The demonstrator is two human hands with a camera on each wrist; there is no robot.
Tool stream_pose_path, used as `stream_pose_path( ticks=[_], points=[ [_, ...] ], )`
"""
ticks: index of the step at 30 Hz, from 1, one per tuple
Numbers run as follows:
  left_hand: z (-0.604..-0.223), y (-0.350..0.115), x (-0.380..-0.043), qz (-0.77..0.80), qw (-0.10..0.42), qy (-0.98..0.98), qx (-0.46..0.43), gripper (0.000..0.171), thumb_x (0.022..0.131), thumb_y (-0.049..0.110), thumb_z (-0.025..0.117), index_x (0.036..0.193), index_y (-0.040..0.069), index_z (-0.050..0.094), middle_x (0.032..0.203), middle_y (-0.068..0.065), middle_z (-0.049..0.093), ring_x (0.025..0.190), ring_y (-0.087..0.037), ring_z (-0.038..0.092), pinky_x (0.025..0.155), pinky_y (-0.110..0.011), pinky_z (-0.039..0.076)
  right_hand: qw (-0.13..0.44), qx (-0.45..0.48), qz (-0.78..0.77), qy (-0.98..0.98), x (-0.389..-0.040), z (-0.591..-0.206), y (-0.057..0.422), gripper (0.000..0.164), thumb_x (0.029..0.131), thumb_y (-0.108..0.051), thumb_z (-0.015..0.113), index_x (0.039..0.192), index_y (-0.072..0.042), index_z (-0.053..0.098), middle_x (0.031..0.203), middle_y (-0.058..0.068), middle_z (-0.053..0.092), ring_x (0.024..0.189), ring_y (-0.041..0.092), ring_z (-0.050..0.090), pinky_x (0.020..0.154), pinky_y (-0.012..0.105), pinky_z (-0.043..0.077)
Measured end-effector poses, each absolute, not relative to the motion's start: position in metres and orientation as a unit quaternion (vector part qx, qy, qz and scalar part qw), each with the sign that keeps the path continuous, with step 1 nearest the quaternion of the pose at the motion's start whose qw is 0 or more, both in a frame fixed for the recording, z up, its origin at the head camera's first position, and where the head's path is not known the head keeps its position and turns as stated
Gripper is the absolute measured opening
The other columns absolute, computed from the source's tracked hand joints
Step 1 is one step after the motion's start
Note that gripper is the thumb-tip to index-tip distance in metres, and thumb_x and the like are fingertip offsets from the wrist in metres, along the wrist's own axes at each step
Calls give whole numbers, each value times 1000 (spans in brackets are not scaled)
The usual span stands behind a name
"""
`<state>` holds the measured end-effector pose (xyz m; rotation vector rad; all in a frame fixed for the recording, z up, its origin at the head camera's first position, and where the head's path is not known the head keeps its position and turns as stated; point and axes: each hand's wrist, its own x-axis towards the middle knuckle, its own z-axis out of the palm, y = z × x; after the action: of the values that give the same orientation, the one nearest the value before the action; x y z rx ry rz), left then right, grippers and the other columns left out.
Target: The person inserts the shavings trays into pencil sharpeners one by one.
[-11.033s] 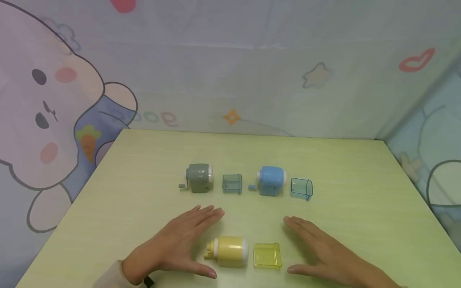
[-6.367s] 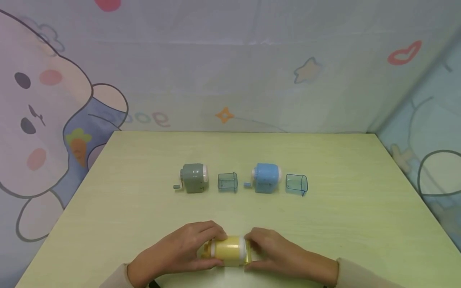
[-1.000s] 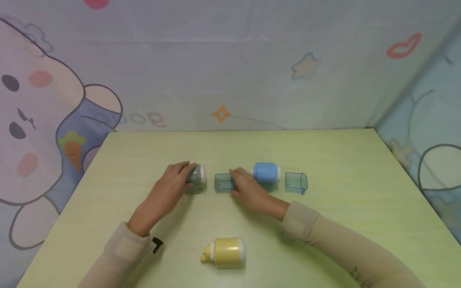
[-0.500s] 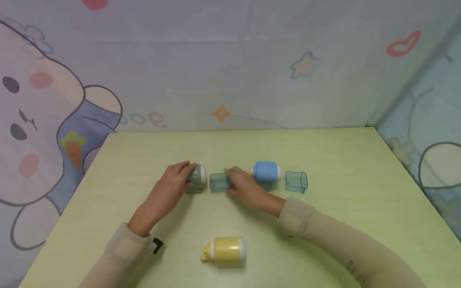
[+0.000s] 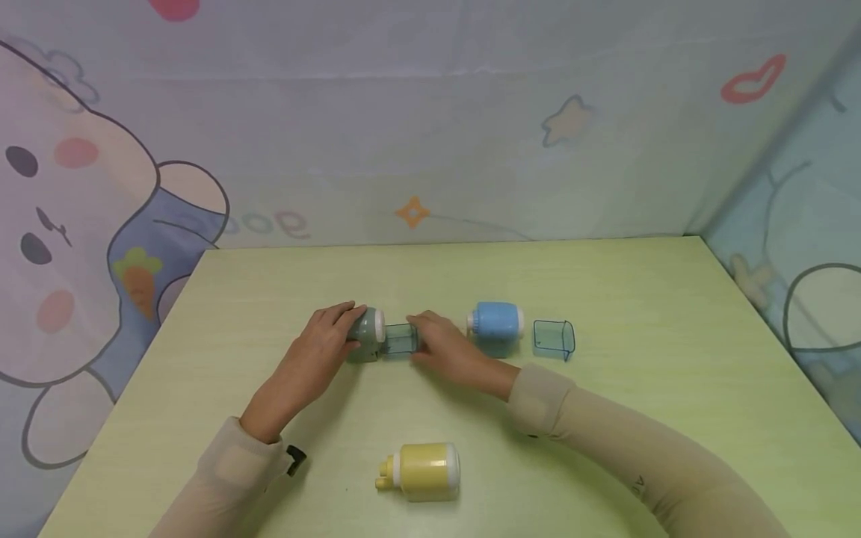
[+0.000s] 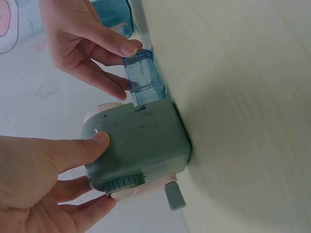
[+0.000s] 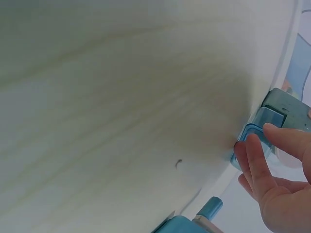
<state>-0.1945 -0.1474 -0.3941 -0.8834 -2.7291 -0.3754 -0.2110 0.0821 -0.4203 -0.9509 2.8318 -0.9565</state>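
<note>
My left hand (image 5: 312,362) grips a grey-green crank pencil sharpener (image 5: 368,340) on the table, thumb on the near side and fingers over the top. In the left wrist view its crank handle (image 6: 175,195) points away from the other hand. Between thumb and fingertips my right hand (image 5: 451,355) pinches a clear bluish shavings drawer (image 5: 400,340). The drawer's leading end meets the sharpener's right side; the left wrist view shows most of the drawer (image 6: 145,77) outside the body. From the right wrist view, fingers cover part of the drawer (image 7: 268,118).
Right of the right hand stands a blue crank sharpener (image 5: 498,321), with a separate clear blue drawer (image 5: 554,338) beside it. A yellow sharpener (image 5: 427,471) stands near the table's front, between the forearms. A patterned cloth (image 5: 471,134) hangs behind the table (image 5: 639,299).
Earlier, both hands brought the yellow sharpener and its drawer together, then left it. Over the last second my right hand has slid the bluish drawer left against the grey-green sharpener; my left hand holds still.
</note>
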Motion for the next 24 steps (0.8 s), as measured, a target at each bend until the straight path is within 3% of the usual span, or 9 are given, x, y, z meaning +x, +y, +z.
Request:
stream_pose_path(
  ticks=[24],
  points=[
    [-395,-148,-197,-138,131,-932,-309,54,82,13,68,130,4,45,128,-18,44,113,-31,40,77,-39,50,30,-305,-351,885,-223,-423,68,59,77,-4,71,127,8,42,110,17,52,80,15,55,69,20,47]
  ],
)
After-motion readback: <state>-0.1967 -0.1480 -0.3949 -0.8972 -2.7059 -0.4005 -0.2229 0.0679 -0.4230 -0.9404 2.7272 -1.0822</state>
